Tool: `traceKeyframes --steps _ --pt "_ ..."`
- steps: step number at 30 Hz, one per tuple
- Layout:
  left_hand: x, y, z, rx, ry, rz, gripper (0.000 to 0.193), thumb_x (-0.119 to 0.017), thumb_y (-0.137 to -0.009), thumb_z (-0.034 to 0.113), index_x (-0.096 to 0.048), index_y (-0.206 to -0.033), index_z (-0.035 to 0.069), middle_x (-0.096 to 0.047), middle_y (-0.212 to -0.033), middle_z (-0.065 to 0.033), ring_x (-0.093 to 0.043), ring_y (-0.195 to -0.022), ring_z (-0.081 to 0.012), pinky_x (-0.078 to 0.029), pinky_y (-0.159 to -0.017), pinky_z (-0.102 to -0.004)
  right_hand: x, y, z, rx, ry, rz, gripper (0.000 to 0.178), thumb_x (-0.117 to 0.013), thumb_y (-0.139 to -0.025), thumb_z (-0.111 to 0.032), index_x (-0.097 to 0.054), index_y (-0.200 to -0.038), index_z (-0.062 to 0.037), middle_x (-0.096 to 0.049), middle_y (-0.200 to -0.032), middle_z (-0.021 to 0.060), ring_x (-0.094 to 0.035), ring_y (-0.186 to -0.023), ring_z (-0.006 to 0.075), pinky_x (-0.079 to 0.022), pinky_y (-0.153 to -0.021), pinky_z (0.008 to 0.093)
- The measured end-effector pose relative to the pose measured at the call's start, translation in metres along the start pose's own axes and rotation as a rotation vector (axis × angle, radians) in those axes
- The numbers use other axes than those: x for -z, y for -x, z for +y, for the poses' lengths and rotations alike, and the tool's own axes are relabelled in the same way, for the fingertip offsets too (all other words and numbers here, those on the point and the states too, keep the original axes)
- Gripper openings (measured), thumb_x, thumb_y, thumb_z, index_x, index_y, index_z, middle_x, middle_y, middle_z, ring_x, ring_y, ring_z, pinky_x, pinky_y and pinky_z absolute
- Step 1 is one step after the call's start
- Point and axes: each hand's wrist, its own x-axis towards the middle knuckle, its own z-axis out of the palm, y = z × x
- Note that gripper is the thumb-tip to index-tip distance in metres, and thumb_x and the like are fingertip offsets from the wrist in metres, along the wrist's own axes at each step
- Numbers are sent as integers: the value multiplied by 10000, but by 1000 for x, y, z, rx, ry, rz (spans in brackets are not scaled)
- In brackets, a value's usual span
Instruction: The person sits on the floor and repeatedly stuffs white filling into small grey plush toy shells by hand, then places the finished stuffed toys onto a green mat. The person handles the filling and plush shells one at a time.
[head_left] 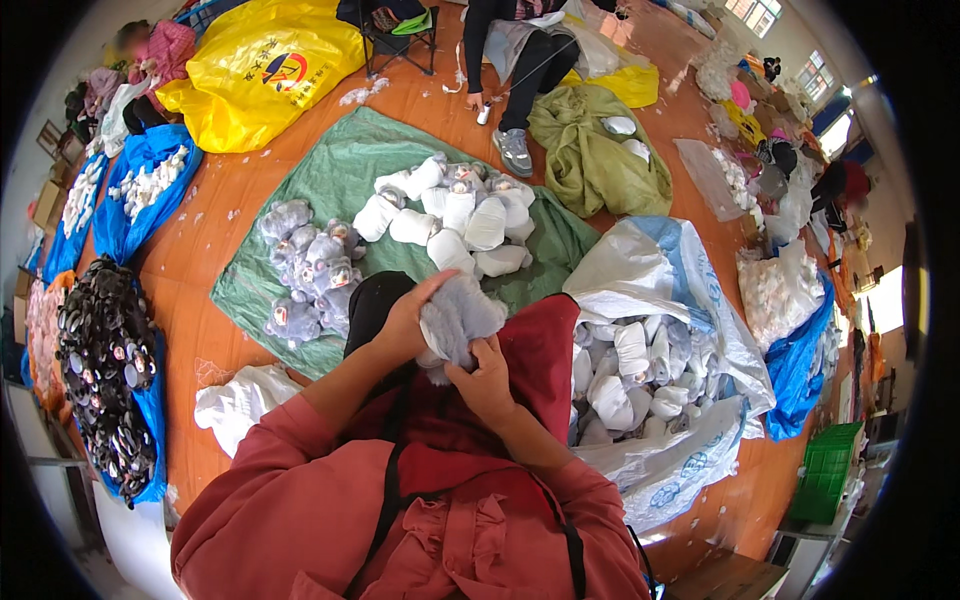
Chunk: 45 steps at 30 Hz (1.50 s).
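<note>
Over my lap I hold a grey plush piece with a white part showing at its left side. My left hand is closed round its left side, thumb near the top. The fingers of my right hand pinch its lower right edge. Beyond my knees lies a green sheet. Grey plush toys are heaped on its left part, and white stuffed pieces lie to their right. By my right side an open white woven sack holds many more white and grey pieces.
A white bag lies at my left. Farther left is a dark heap of small parts on blue sheeting. A yellow sack, an olive sack and a seated person's shoe are ahead. A green crate stands far right.
</note>
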Motion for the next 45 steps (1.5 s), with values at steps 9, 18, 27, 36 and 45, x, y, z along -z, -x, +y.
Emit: traceKeyframes --steps 9,18,27,36,45 --pt "26 16 4 -295 -40 -62 472 -774 -665 88 -594 -1102 74 -665 -937 -114 -665 -807 -261 -523 -704 -319 32 -3 -1 -131 -814 7 194 -624 -941 -133 -542 -1097 -50 -553 -1048 31 -528 -993 136 -409 -938 287" --pt "32 20 16 -446 -388 83 364 -729 -676 110 -610 -1016 57 -650 -809 -106 -643 -669 -286 -505 -584 -332 36 -12 0 149 -455 -175 250 -729 -820 -63 -526 -966 -60 -493 -991 72 -499 -928 194 -418 -838 293" --pt "32 23 9 -323 -361 211 389 -687 -693 101 -620 -1073 49 -663 -831 -112 -651 -695 -286 -515 -597 -335 18 1 -14 65 -579 -200 272 -700 -799 26 -454 -851 -79 -446 -863 34 -426 -812 165 -374 -731 279" --pt "57 24 21 -508 -453 211 502 -694 -661 131 -650 -1158 74 -686 -897 -116 -648 -710 -273 -514 -603 -336 43 -5 -14 -59 -1120 -12 233 -694 -846 -66 -471 -897 -106 -457 -904 -3 -433 -840 121 -361 -774 252" --pt "68 27 21 -729 -600 138 532 -667 -602 185 -699 -1134 167 -589 -792 -59 -571 -637 -207 -447 -544 -319 67 -32 -15 41 -515 -177 264 -657 -865 11 -582 -1113 -42 -601 -1102 66 -558 -1063 176 -432 -943 304"
